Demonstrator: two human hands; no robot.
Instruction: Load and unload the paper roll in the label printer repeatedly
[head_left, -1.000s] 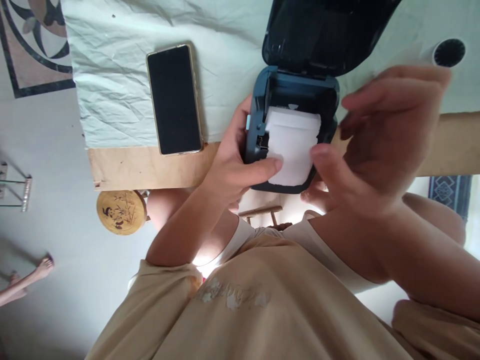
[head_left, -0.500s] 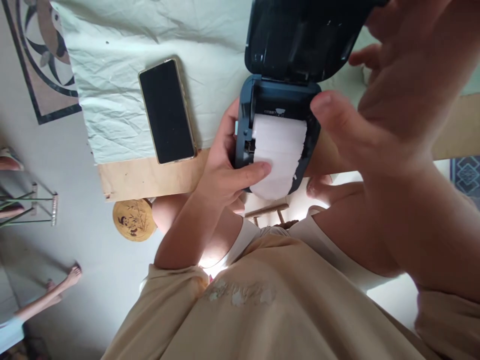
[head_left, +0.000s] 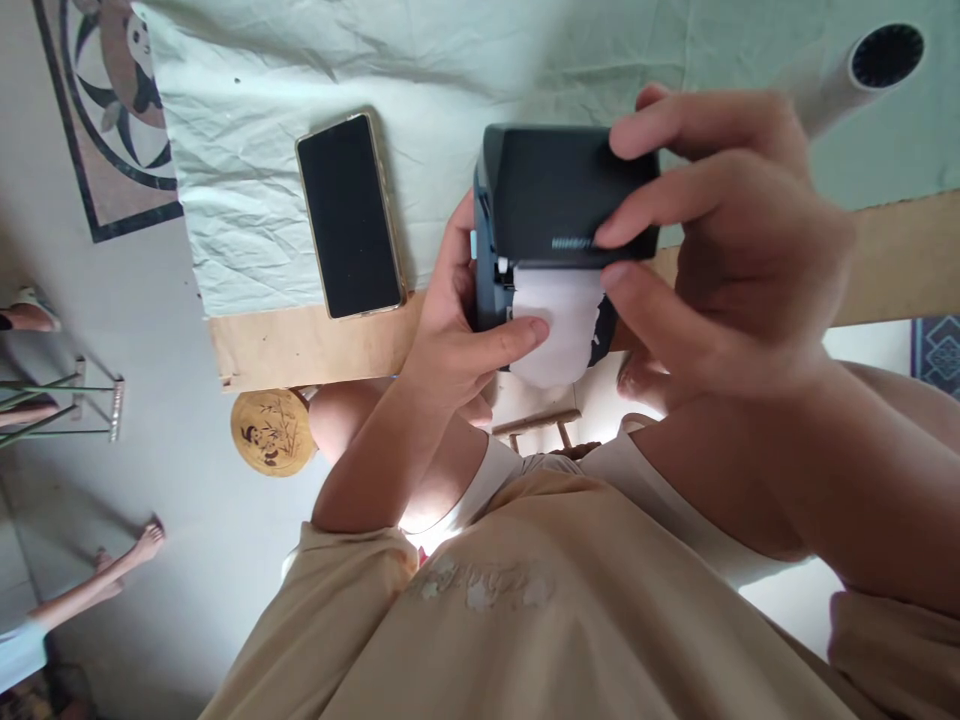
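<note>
A small dark label printer (head_left: 487, 290) is held over the table's front edge. Its black lid (head_left: 559, 195), with pale lettering near the lower edge, is swung down over the body, leaving a gap at the front. Out of that gap a white paper strip (head_left: 555, 335) hangs toward me; its right side is ragged. My left hand (head_left: 469, 335) grips the printer from the left, its thumb pressing on the paper. With fingers on top and thumb at the front edge, my right hand (head_left: 720, 240) holds the right side of the lid. The paper roll inside is hidden.
A smartphone (head_left: 351, 215) with a dark screen lies left on the pale green cloth (head_left: 247, 150). At the upper right is a white cylinder (head_left: 844, 95) with a dark round end. A round wooden stool (head_left: 271, 430) stands below the table. Another person's leg (head_left: 97, 580) shows at lower left.
The lid has swung from raised open to down over the printer, covering the roll. My right hand has moved onto the lid's front edge. My left hand keeps its hold.
</note>
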